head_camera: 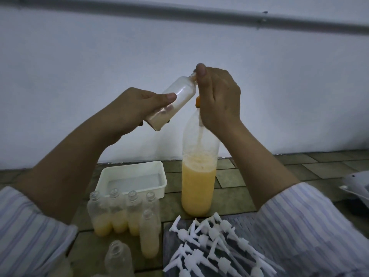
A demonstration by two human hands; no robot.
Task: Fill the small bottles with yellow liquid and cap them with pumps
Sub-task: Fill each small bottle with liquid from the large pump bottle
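Left hand (131, 108) fingers wrapped round tilted small bottle (173, 100), right hand (217, 98) fingers pinching its neck, above large bottle (198, 172) of yellow liquid

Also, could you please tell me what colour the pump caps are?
White, seen clearly in the head view: the pump caps.

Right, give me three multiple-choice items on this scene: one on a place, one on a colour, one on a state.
1. Where do the white pumps lie?
A. in the tray
B. in front of the large bottle
C. on the wall pipe

2. What colour is the liquid in the large bottle?
A. yellow-orange
B. blue
C. green

3. How is the small bottle in the left hand held?
A. upside down
B. capped with a pump
C. tilted, neck up

Key: 1 B, they spread nearer the camera; 2 A, its lower half shows it; 3 C, its open neck points up-right.
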